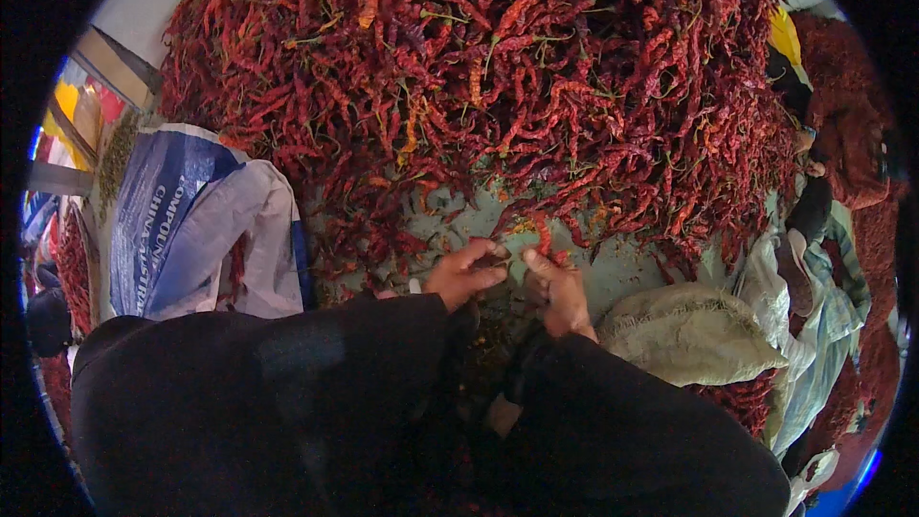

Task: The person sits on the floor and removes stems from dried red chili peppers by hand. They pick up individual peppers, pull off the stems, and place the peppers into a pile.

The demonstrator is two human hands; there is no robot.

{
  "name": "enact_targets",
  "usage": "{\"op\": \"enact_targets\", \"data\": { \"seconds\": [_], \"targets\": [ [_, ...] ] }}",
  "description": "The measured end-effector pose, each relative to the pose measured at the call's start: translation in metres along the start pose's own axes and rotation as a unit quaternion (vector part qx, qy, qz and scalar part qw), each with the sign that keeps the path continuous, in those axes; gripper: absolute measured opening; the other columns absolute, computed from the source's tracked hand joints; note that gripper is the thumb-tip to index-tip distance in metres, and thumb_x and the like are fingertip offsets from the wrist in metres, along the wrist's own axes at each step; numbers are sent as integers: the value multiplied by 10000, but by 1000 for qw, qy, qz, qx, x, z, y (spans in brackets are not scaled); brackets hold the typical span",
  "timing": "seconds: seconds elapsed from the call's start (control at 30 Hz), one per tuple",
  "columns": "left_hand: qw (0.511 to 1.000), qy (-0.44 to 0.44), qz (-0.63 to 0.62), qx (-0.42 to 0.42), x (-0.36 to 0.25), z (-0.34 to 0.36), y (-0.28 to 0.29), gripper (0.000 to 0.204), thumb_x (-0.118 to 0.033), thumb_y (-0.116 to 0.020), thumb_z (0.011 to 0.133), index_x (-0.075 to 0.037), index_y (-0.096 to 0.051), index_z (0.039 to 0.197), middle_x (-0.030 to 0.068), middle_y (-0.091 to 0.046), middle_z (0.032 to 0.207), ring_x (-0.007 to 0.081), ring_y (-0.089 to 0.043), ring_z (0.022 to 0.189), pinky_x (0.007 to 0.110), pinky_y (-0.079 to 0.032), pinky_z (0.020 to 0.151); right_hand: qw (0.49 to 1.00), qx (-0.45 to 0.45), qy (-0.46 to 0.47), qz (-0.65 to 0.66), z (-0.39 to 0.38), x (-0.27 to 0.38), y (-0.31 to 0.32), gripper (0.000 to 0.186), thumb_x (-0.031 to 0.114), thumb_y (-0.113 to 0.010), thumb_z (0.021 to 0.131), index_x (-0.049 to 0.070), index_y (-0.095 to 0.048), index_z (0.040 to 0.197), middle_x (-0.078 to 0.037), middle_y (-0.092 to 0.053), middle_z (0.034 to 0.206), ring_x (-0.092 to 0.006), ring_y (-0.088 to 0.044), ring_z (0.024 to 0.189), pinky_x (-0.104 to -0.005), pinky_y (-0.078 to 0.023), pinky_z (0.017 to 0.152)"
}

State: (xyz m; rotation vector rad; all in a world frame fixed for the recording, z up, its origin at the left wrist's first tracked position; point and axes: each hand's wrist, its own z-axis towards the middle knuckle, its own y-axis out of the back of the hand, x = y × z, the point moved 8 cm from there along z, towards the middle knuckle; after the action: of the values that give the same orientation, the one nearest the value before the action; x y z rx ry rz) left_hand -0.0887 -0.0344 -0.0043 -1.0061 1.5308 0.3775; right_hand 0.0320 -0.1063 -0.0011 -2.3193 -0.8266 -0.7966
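"Big stuff?"
"Chilli heap [479, 67], 12 o'clock from the hands. Blue-white sack [177, 215] at 9, insides hidden; tan sack [689, 333] past 3, loose chillies [739, 397] showing at its 5."
"Fingers?"
"Left hand [467, 274], right hand [563, 295]: both bent, can't tell if gripping."
"Nearest piece?"
"Single red chilli [543, 233], 12 o'clock off the right fingers, right hand nearer, long axis roughly 12-to-6."

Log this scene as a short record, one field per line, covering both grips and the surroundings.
Left grip: thumb near fingers; contents unclear
Right grip: dried red chili at its fingertips; firmness unclear
Ahead: large chili heap
Left side: blue-and-white sack
Right side: tan sack
Surface: pale floor, scattered bits
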Motion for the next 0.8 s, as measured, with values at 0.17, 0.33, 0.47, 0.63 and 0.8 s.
{"op": "enact_targets", "data": {
  "seconds": [0.17, 0.33, 0.47, 0.63, 0.8],
  "targets": [
    [985, 106, 1, 136, -17, -4, -22, 237, -138, -580, 785, -29, -516, 986, 22, -545, 774, 107, -540, 669, 254, -435, 607, 1000, 7, 14, 4, -15, -3, -11, 151, 99, -668, 686, 36, -611, 810, -9, -569, 681, -98, -492, 553, -239, -373, 495],
    [970, 140, 130, 153, 5, -5, -13, 144, -169, -546, 811, -38, -551, 870, 6, -533, 672, 77, -515, 584, 229, -412, 528, 999, 27, -3, -32, -17, -9, -16, 155, 140, -657, 702, 58, -594, 817, 53, -492, 595, -52, -383, 450, -210, -268, 405],
    [968, 121, 167, 146, -6, -7, -15, 120, -162, -521, 822, -48, -557, 811, -3, -512, 595, 67, -474, 520, 228, -378, 470, 999, 3, 0, -54, -18, -5, -12, 172, 145, -652, 712, 55, -575, 838, 47, -482, 596, -55, -382, 451, -215, -283, 413],
    [967, 80, 204, 126, -6, -6, -16, 132, -161, -553, 770, -33, -559, 738, 60, -512, 538, 135, -506, 486, 286, -393, 478, 999, 25, 27, -19, -10, -8, -10, 243, 167, -664, 712, 32, -565, 888, -20, -581, 786, -108, -528, 648, -243, -425, 579],
    [958, 83, 229, 149, -3, -5, -19, 126, -145, -529, 806, -30, -555, 764, 6, -502, 561, 81, -461, 509, 242, -370, 476, 999, 22, 24, -32, -4, -16, -1, 193, 199, -633, 745, 49, -550, 834, 3, -541, 694, -74, -447, 535, -219, -346, 476]
  ]
}}
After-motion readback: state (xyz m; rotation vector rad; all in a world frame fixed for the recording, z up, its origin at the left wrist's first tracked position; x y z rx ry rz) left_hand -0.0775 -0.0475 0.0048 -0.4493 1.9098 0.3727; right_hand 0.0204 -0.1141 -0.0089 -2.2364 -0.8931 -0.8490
